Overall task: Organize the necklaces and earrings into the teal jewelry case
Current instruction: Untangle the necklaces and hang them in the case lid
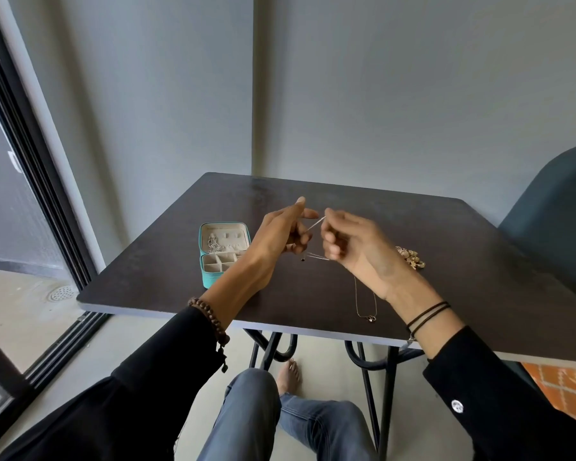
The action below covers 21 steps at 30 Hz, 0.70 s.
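Observation:
The teal jewelry case lies open on the left of the dark table, with a silver chain in its cream lid and divided compartments below. Above the table's middle, my left hand and my right hand both pinch a thin silver necklace stretched between them; a small dark pendant hangs under it. Another fine necklace with a small pendant lies near the front edge. A cluster of gold earrings sits to the right of my right hand.
The dark square table stands in a grey wall corner. A dark teal chair is at the right. A sliding glass door runs along the left. My knees and a bare foot show under the table's front edge.

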Motion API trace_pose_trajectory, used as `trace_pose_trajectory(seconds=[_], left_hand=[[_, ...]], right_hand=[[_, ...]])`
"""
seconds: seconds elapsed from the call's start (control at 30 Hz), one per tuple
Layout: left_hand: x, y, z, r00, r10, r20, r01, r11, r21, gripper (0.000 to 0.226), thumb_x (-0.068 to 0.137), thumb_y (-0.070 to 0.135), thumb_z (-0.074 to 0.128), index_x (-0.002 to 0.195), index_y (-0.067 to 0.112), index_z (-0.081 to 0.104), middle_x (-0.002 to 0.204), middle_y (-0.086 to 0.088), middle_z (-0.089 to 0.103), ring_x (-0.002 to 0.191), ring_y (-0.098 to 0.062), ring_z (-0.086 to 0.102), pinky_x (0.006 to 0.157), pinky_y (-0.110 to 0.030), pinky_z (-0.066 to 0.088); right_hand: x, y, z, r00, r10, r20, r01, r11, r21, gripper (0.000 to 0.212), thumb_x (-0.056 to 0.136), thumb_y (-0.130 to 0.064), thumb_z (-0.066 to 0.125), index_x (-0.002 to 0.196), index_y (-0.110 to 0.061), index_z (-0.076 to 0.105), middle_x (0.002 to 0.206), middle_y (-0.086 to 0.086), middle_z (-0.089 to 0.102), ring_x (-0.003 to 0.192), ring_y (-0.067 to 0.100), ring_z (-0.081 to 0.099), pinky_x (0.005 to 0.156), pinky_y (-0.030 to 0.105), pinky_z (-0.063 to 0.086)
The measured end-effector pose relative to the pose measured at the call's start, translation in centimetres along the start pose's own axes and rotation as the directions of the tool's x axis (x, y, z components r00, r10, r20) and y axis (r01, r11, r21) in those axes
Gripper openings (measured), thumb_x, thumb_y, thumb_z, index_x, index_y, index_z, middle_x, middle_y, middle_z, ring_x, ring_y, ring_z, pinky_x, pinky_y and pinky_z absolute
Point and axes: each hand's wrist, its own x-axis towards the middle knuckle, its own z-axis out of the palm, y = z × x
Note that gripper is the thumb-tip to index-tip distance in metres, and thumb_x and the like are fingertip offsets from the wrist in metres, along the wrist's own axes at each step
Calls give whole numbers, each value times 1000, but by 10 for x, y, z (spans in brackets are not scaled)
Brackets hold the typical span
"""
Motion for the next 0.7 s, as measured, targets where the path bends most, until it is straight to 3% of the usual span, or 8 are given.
trace_pose_trajectory(seconds=[0.1, 0.17, 0.27, 0.4, 0.47, 0.63, 0.7], left_hand=[[-8, -3, 1, 999, -14, 40, 13, 1000, 9, 43, 105, 43, 47, 84, 13, 70, 60, -1, 56, 57, -15, 51, 62, -29, 46], [-10, -2, 1, 999, 6, 42, -7, 1000, 16, 46, 104, 41, 52, 67, 17, 65, 64, -2, 59, 60, -16, 52, 65, -30, 46], [-9, 2, 2, 999, 20, 29, -19, 1000, -17, 44, 100, 38, 57, 60, 19, 59, 67, -1, 60, 61, -16, 50, 70, -31, 45], [-6, 8, 3, 999, 21, 41, -20, 1000, -7, 40, 99, 35, 58, 64, 16, 58, 62, 2, 55, 61, -16, 49, 72, -32, 46], [-7, 9, 4, 999, 14, 42, -15, 1000, 26, 40, 99, 37, 57, 66, 15, 58, 62, 3, 55, 60, -16, 50, 72, -31, 46], [-8, 8, 1, 999, -20, 31, 19, 999, 34, 41, 100, 39, 57, 68, 13, 59, 63, -1, 55, 58, -16, 52, 68, -28, 49], [-10, 6, 1, 997, -14, 73, 9, 997, 71, 43, 100, 39, 56, 69, 10, 62, 67, -7, 56, 59, -17, 52, 67, -27, 50]], right_hand=[[0, -2, 0, 997, 22, -69, 0, 951, 310, 23, 98, -15, 58, 76, -6, 58, 73, 5, 56, 65, 14, 52, 59, 23, 49], [-1, -1, -2, 995, 26, -94, 7, 943, 333, 25, 97, -11, 56, 73, -6, 56, 71, 7, 57, 66, 15, 52, 56, 22, 48], [-1, 3, -6, 992, 32, -119, -1, 967, 253, 34, 95, -15, 59, 62, -8, 57, 70, 7, 58, 63, 15, 51, 51, 20, 43], [-3, 8, -8, 984, -19, -178, -8, 988, -151, 59, 99, -36, 63, 51, -3, 60, 71, 13, 65, 62, 19, 53, 62, 25, 48], [-4, 11, -7, 984, -29, -176, -17, 967, -255, 64, 99, -45, 60, 51, -2, 64, 76, 15, 69, 67, 22, 54, 66, 25, 50], [-5, 10, -7, 994, -15, -108, -3, 987, -159, 37, 97, -38, 65, 83, -4, 72, 71, 7, 58, 58, 10, 44, 49, 18, 33], [-5, 6, -9, 999, 3, -42, -13, 969, -248, 30, 95, -35, 69, 84, -8, 73, 64, -1, 43, 54, 7, 35, 49, 19, 25]])
